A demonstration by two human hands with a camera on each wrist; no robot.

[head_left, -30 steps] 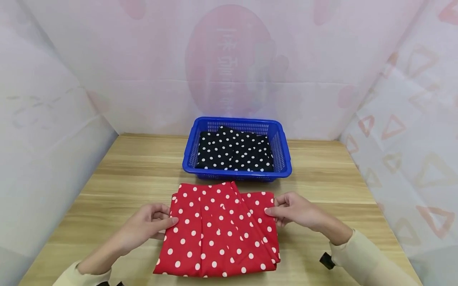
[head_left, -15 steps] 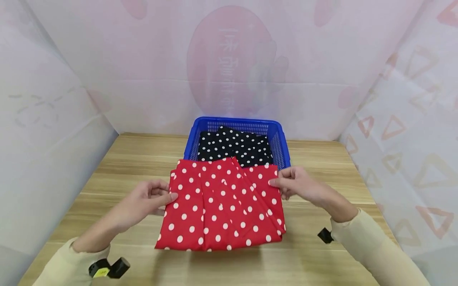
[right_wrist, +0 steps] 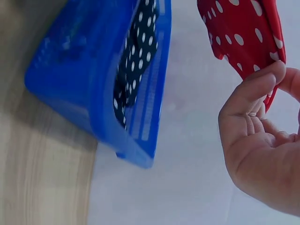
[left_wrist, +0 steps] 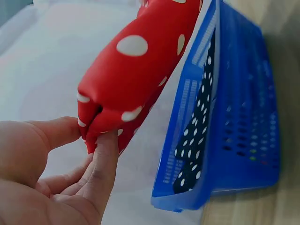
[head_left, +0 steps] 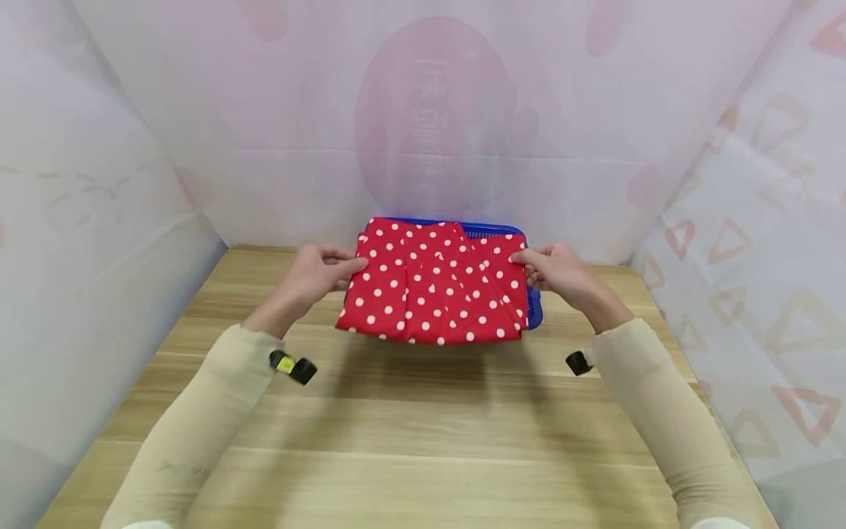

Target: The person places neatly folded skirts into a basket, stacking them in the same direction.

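Observation:
A folded red cloth (head_left: pixel 436 286) with white dots hangs level above the blue plastic basket (head_left: pixel 534 312), hiding most of it in the head view. My left hand (head_left: pixel 319 275) pinches the cloth's left edge between thumb and fingers. At the right edge, my right hand (head_left: pixel 558 273) pinches it the same way. In the left wrist view, the red cloth (left_wrist: pixel 140 61) is apart from the basket (left_wrist: pixel 243 117), with a gap between them. Folded black cloth (left_wrist: pixel 194 136) with white dots lies inside the basket; the black cloth (right_wrist: pixel 138 54) shows in the right wrist view too.
The basket stands at the back of the wooden table (head_left: pixel 423 441), close to the pale back wall (head_left: pixel 277 191). A patterned wall (head_left: pixel 760 257) rises on the right and a pale wall (head_left: pixel 99 242) on the left. Shadows of the cloth and arms fall on the tabletop.
Both hands have lifted the red cloth from the near tabletop and carried it forward over the basket. The black cloth, visible before in the head view, is now covered there.

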